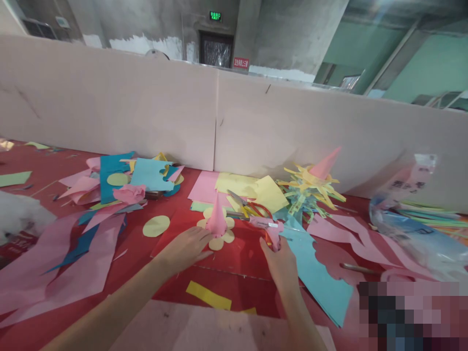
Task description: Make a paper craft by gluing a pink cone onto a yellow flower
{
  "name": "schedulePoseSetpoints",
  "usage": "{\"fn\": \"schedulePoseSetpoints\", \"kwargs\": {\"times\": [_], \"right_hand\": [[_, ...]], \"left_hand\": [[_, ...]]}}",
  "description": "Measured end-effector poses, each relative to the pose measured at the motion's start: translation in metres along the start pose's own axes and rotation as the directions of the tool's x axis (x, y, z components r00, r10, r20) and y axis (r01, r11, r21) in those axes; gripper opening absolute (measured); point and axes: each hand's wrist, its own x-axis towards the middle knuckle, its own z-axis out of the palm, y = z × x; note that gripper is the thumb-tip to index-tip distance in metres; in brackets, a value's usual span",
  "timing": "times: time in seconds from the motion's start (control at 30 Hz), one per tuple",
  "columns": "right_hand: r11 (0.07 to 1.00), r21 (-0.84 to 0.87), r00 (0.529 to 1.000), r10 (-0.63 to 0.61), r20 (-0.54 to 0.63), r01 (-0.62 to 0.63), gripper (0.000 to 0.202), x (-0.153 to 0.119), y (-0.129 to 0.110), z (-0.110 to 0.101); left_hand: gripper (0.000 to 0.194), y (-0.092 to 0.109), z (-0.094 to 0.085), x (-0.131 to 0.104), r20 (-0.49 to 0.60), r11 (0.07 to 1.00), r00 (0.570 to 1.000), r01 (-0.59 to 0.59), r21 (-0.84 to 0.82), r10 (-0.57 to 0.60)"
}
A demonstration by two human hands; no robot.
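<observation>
A paper flower (215, 242) with pale yellow petals and a pink paper cone (217, 217) upright at its centre lies on a red board (241, 263). My left hand (192, 243) grips the flower's left side, its fingers against the cone's base. On the right, my right hand (281, 258) is wrapped round the handle of a pink hot glue gun (266, 224), its nozzle pointing left toward the flower. Scissors (260, 209) with red-orange handles lie behind the gun, partly hidden by it. A yellow paper strip (208, 295) rests nearer to me.
Coloured paper scraps (151, 174) are heaped at the back left, with pink strips (91, 273) in front. At the back right stands fringed paper work with a pink cone (325, 163). Blue scalloped paper (321, 273) lies by my right arm. A pale partition (146, 107) borders the table.
</observation>
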Motion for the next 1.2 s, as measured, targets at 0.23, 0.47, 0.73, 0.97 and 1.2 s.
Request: {"fn": "schedulePoseSetpoints", "kwargs": {"times": [0.23,0.47,0.73,0.97,1.2], "right_hand": [[1.000,-0.004,1.000,-0.011,0.009,0.011,0.044,0.000,0.000,0.001],[1.000,-0.002,1.000,-0.011,0.014,0.011,0.042,0.002,0.003,0.003],[1.000,0.006,1.000,-0.012,-0.003,0.012,0.040,0.001,0.001,0.002],[0.998,0.058,1.000,0.003,-0.020,-0.002,0.031,-0.001,-0.004,-0.004],[0.989,0.110,0.994,-0.108,0.030,0.104,0.035,-0.011,-0.013,-0.009]], "left_hand": [[0.023,-0.003,0.003,0.006,0.075,0.976,0.986,-0.158,0.151,0.148],[0.025,-0.006,0.005,0.005,0.153,0.977,0.984,-0.122,0.175,0.096],[0.023,-0.005,0.004,0.008,0.078,0.996,0.997,-0.003,0.090,-0.004],[0.026,-0.006,0.012,0.008,-0.070,0.963,0.965,0.244,-0.117,-0.253],[0.021,-0.007,0.009,0.009,-0.014,0.902,0.942,0.315,-0.296,-0.334]]}}
